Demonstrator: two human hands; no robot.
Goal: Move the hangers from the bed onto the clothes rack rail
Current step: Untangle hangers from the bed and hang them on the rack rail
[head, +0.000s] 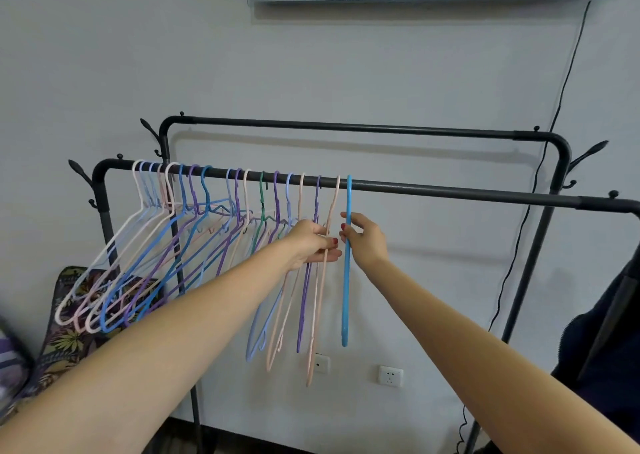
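A black clothes rack stands against the wall, and its front rail [450,190] carries several pastel hangers [194,211] in white, pink, blue, purple and green along its left half. The rightmost one is a bright blue hanger [345,291], seen edge-on, hooked over the rail. My right hand [363,240] pinches its neck just below the hook. My left hand [311,242] holds the pink hanger [320,297] next to it, fingers curled round its neck. The bed is out of view.
A second, higher rail [346,127] runs behind the front one. Hook prongs stick out at the rack's corners. A floral fabric item [69,336] stands at the lower left, dark clothing [602,342] at the right. Wall sockets [390,376] and a black cable [540,176] are on the wall.
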